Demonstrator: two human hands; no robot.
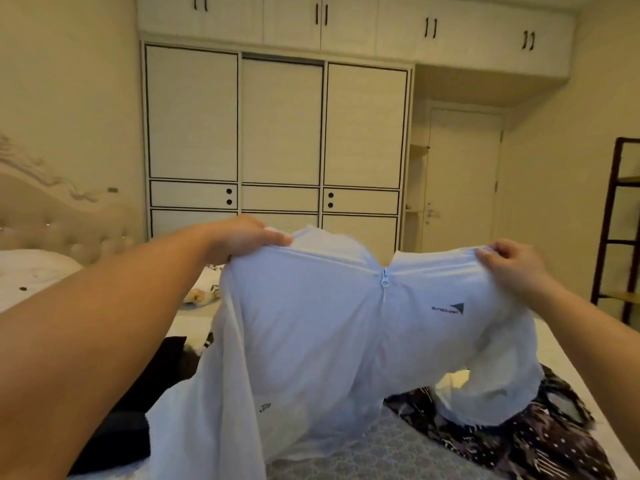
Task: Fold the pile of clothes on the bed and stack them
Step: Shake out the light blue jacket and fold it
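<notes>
Two hands, left hand (247, 239) and right hand (507, 268), pinch the shoulders of a pale blue zip jacket (332, 327) mid-frame above the bed (391, 448), likely spreading it; next, lay it flat to fold.

A white wardrobe (277, 133) with black trim fills the far wall. A closed door (464, 178) stands right of it. A dark shelf frame (620, 233) stands at the right edge.

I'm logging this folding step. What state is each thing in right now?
Light blue jacket: zipped, held up by its top edge, hem trailing on the bed.
Left hand: gripping the jacket's top left.
Right hand: pinching the top right.
Dark patterned garment: unfolded on the bed.
Wardrobe doors: closed.
</notes>
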